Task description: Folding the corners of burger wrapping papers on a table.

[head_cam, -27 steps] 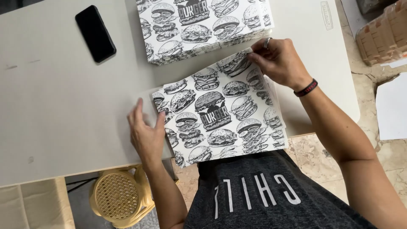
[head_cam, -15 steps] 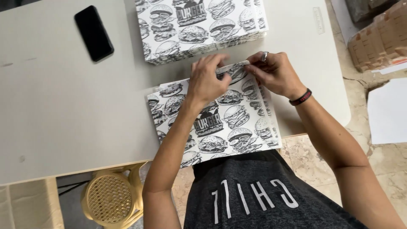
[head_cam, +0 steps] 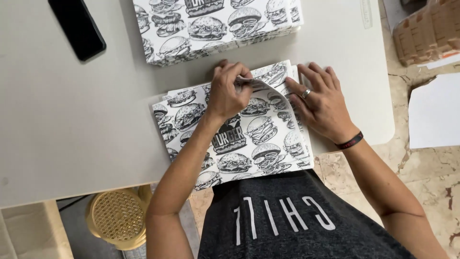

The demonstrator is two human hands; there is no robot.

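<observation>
Left fingers [head_cam: 239, 79]: pinched on the lifted far edge of the top sheet, curling it up and back.
Left hand [head_cam: 227, 93]: rests over the sheet's upper middle, wrist toward the body.
Right fingers [head_cam: 314, 76]: spread flat and released, grasping nothing, pressing down the sheet's right edge; a ring on one finger.
Right hand [head_cam: 323, 105]: palm down at the sheet's right side, a dark wristband [head_cam: 350, 141] on the wrist.
Sheet [head_cam: 249, 139]: white paper printed with black burger drawings, topmost of a small pile, lying at the near edge of the desk, its near end hanging past the edge toward the body.
Pile under it [head_cam: 287, 69]: same printed sheets, far corners showing just beyond the raised edge.
Stack [head_cam: 211, 24]: a thicker stack of the same sheets, farther back, apart from the near pile.
Phone [head_cam: 76, 26]: black, screen dark, far left of the stack.
Desk [head_cam: 72, 120]: pale grey, plain.
Stool [head_cam: 117, 218]: yellow, woven seat, below the desk's near edge at left.
Floor [head_cam: 431, 187]: marbled tiles at right, with a white sheet [head_cam: 433, 112] and a cardboard box [head_cam: 426, 31] on it.
</observation>
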